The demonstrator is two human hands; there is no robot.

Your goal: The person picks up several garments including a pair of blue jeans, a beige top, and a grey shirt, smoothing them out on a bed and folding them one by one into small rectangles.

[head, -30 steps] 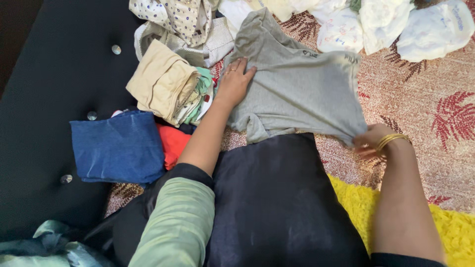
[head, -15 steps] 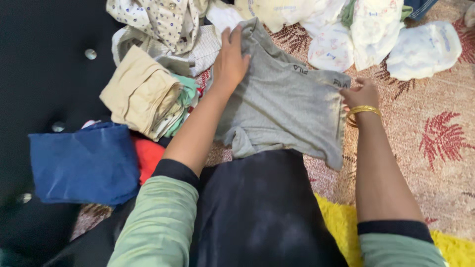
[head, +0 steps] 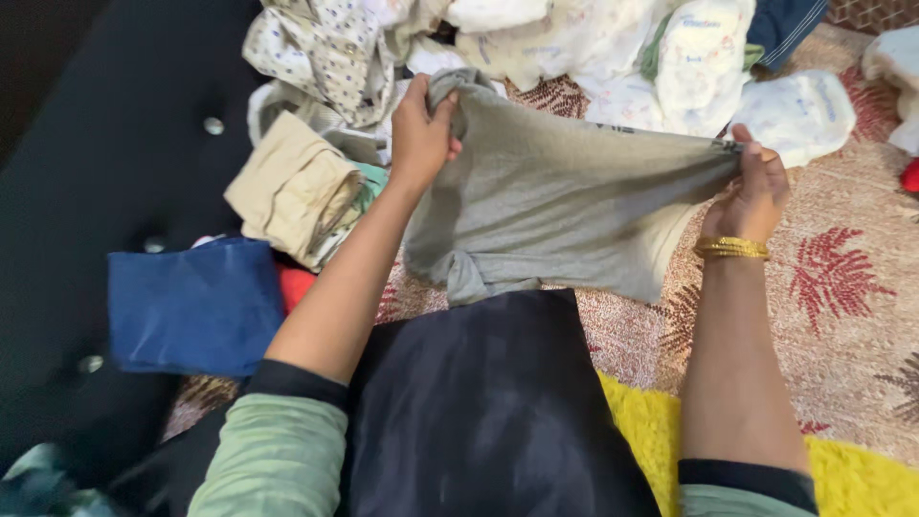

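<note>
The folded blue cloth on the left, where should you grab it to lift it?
Grip the folded blue cloth along its right edge, coming from the right. It lies flat and square on the dark cushion, apart from both hands, and that edge is nearest the left hand.

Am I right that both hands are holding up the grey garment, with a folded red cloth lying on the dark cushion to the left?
Not quite. The head view shows both hands, left hand and right hand, gripping the grey garment, but the folded cloth on the dark cushion is blue, not red.

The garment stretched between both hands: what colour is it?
Plain grey garment, seen clearly in the head view.
</note>
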